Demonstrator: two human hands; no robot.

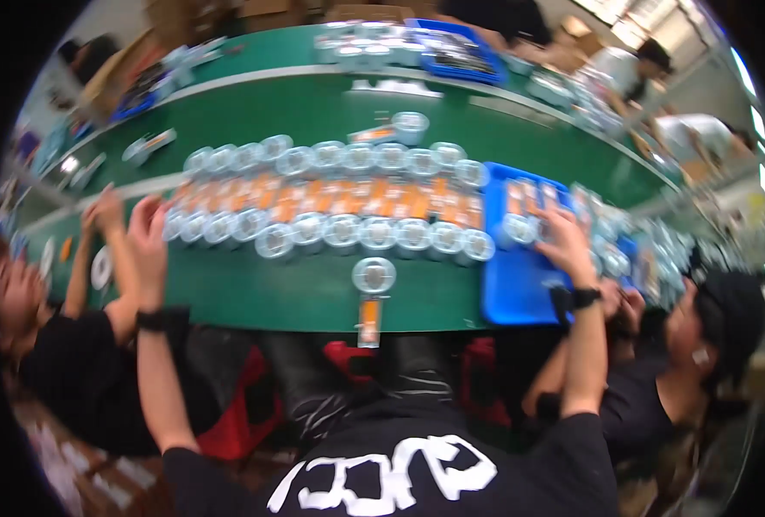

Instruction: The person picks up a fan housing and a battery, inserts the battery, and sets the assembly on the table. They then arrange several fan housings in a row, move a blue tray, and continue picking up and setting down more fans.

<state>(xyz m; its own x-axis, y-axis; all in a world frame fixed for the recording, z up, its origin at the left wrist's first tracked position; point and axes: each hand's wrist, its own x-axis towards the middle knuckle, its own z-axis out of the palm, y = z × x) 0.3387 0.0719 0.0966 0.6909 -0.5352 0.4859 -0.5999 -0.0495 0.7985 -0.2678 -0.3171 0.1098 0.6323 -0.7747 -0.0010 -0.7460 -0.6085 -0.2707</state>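
Reaching out over a green work table (pixel 313 297), the person spreads both arms wide across a long spread of parts. Two rows of round clear-lidded tins (pixel 339 231) run left to right, one far and one near, with a band of small orange packets (pixel 330 196) lying between them. The left hand (pixel 148 226) is at the left end of the near row, fingers loosely curled beside the end tin; blur hides whether it grips anything, so I cannot tell. The right hand (pixel 565 246) lies flat, palm down and fingers open, on the tins and packets inside a blue tray (pixel 512 289) at the right end of the rows, grasping nothing that shows. Both wrists wear black bands. A single tin (pixel 374 276) sits alone near the table's front edge, with an orange packet (pixel 368 317) just nearer. Other people's hands work close by on the left (pixel 102 211) and right (pixel 628 306).
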